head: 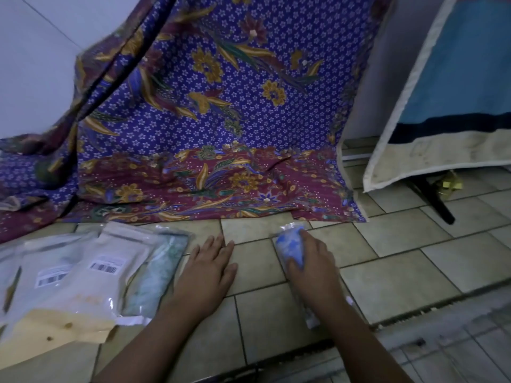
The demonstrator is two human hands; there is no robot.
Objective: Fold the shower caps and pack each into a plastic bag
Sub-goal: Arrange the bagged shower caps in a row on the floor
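Note:
A blue-and-white shower cap inside a clear plastic bag point(291, 246) lies lengthwise on the tiled floor. My right hand point(313, 265) lies on top of it, fingers curled round its upper part; the bag's lower end point(311, 317) sticks out beside my wrist. My left hand point(210, 265) rests flat on the tiles to the left, fingers straight, holding nothing. A green-patterned packed cap in a clear bag point(156, 275) lies just left of my left hand.
A pile of flat plastic pouches with barcode labels point(80, 275) and a yellow sheet point(52, 327) sits at the left. A purple batik cloth point(221, 120) hangs behind. A blue cloth-covered stand with a black leg point(434, 197) stands at the right.

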